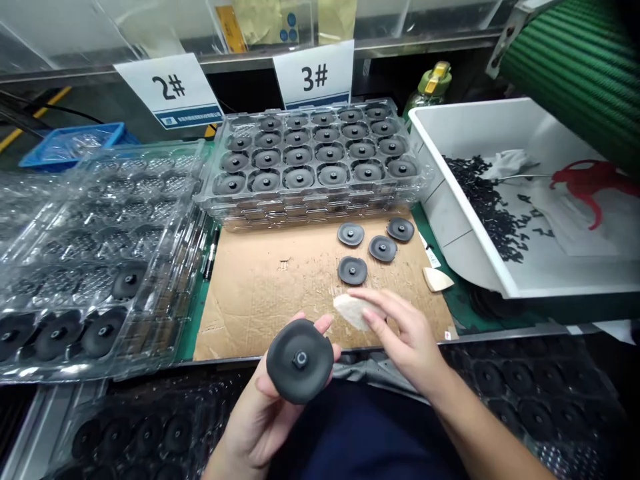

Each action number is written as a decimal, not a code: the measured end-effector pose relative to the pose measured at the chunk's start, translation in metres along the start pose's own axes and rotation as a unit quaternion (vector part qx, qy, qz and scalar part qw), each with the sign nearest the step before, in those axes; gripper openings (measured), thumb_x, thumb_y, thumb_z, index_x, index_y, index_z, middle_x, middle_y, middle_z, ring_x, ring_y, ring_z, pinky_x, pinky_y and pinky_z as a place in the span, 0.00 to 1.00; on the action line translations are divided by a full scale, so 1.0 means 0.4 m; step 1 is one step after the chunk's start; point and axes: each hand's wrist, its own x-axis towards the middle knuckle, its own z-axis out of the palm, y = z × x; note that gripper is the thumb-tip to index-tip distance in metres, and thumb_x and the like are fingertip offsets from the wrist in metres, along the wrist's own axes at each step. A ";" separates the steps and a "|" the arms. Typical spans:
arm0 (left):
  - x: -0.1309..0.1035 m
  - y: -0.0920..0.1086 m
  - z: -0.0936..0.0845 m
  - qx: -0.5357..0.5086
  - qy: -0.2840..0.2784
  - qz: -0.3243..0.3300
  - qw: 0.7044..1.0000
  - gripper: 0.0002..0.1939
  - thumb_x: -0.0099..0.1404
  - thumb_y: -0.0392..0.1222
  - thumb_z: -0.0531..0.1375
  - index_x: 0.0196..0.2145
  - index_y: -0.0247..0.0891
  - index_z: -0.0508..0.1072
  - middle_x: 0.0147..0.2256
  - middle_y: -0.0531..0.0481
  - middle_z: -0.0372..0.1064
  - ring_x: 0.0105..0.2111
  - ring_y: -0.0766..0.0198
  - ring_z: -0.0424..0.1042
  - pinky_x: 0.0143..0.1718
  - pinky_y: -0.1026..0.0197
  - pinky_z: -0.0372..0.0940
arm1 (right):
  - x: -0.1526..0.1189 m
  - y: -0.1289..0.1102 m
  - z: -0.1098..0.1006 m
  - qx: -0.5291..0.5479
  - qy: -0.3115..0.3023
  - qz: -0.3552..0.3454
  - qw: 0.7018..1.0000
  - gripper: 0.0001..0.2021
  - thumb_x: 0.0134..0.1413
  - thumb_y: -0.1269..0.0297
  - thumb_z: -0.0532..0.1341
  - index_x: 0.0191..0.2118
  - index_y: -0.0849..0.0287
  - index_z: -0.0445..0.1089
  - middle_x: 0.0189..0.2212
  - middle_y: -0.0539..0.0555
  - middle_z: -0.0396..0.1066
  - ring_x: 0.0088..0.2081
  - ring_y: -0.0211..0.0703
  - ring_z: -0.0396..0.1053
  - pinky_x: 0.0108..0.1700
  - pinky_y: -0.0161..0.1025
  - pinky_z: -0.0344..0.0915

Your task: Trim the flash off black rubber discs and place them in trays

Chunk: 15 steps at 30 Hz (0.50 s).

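My left hand (267,417) holds up a round black rubber-like disc (285,373) with a small metal nut or stud at its centre, its dished face toward me. Between the thumb and fingers of my right hand (407,333) is a white cloth-like pad (353,310), apart from the disc. Beyond my hands, on a sheet of cardboard (265,280), several similar dark discs (352,270) lie loose. A cream-coloured wedge-shaped piece (437,279) rests at the cardboard's right edge.
Stacked clear trays (310,210) filled with discs stand at the back. Partly filled clear trays (150,347) are on the left. At right, a white bin (465,250) contains small black parts and a red-handled tool (590,183). A green ribbed hose (575,73) hangs above it.
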 end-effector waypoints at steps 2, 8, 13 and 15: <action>0.009 -0.005 0.010 -0.002 0.010 -0.008 1.000 0.27 0.45 0.50 0.66 0.46 0.52 0.71 0.49 0.51 0.70 0.47 0.54 0.70 0.47 0.60 0.66 | -0.048 0.057 0.030 -0.004 -0.037 0.028 0.999 0.15 0.60 0.67 0.50 0.51 0.56 0.64 0.42 0.56 0.70 0.43 0.45 0.67 0.44 0.43 0.65; 0.035 -0.019 0.036 0.007 0.010 -0.048 0.999 0.27 0.44 0.50 0.65 0.45 0.53 0.72 0.47 0.53 0.72 0.47 0.56 0.70 0.48 0.61 0.65 | -0.082 0.081 0.013 -0.005 -0.015 0.069 0.998 0.15 0.59 0.68 0.51 0.51 0.57 0.64 0.45 0.56 0.70 0.44 0.45 0.68 0.45 0.43 0.66; 0.051 -0.051 0.043 0.036 0.024 -0.071 0.997 0.23 0.52 0.49 0.63 0.47 0.51 0.71 0.46 0.54 0.73 0.49 0.55 0.68 0.51 0.58 0.63 | -0.024 -0.058 -0.108 -0.018 0.031 -0.121 0.992 0.17 0.60 0.69 0.53 0.53 0.48 0.61 0.41 0.49 0.70 0.39 0.38 0.67 0.43 0.37 0.61; 0.061 -0.072 0.047 0.045 0.036 -0.073 0.996 0.22 0.52 0.48 0.64 0.46 0.49 0.72 0.44 0.54 0.74 0.50 0.55 0.68 0.52 0.58 0.62 | -0.004 -0.083 -0.130 -0.019 -0.040 -0.231 0.972 0.16 0.61 0.69 0.51 0.51 0.49 0.64 0.33 0.47 0.70 0.33 0.35 0.65 0.39 0.36 0.59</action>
